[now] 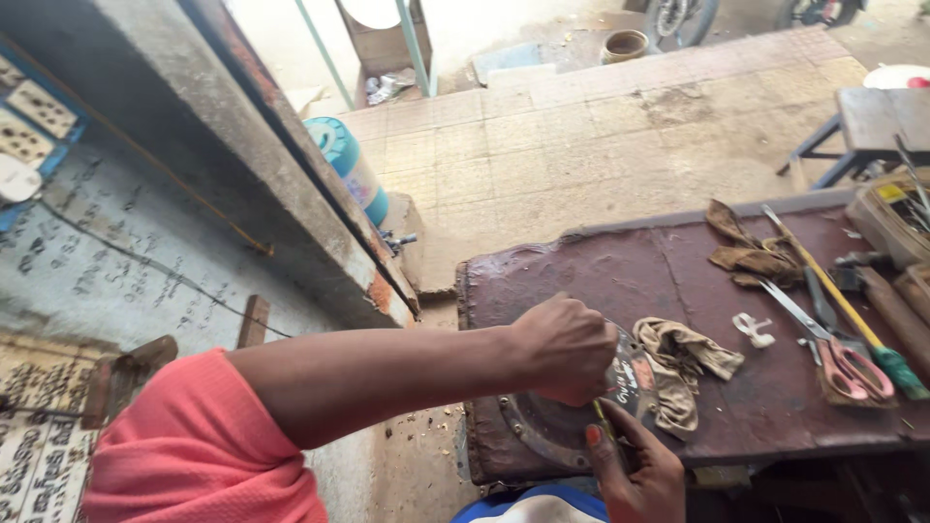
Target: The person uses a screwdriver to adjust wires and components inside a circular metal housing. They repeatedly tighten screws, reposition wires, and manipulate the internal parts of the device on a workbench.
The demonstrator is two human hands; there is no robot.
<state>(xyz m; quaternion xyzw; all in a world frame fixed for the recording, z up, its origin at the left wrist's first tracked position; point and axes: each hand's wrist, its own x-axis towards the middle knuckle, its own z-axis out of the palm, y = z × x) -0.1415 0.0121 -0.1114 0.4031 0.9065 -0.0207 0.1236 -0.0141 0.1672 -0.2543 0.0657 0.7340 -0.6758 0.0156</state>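
Observation:
My left hand (pixel 567 349), at the end of a bare arm with a pink sleeve, is closed in a fist over the near edge of a dark maroon workbench (pixel 601 271). A thin yellow-green stick tool (pixel 603 421) comes out below the fist and points down onto a round grey metal disc (pixel 542 431) lying on the bench edge. My right hand (pixel 630 475) comes up from the bottom and grips the disc's near rim, its thumb beside the stick. A small labelled tin (pixel 635 383) sits right behind the fist, partly hidden.
A beige rag (pixel 683 363) lies just right of the disc. Further right are a white scrap (pixel 754 329), pink-handled scissors (pixel 843 363), a yellow-shafted tool (pixel 838 300), a brown rag (pixel 751 254) and boxes (pixel 891 218). A concrete wall (pixel 194 145) stands left; a paved floor (pixel 601 136) lies beyond.

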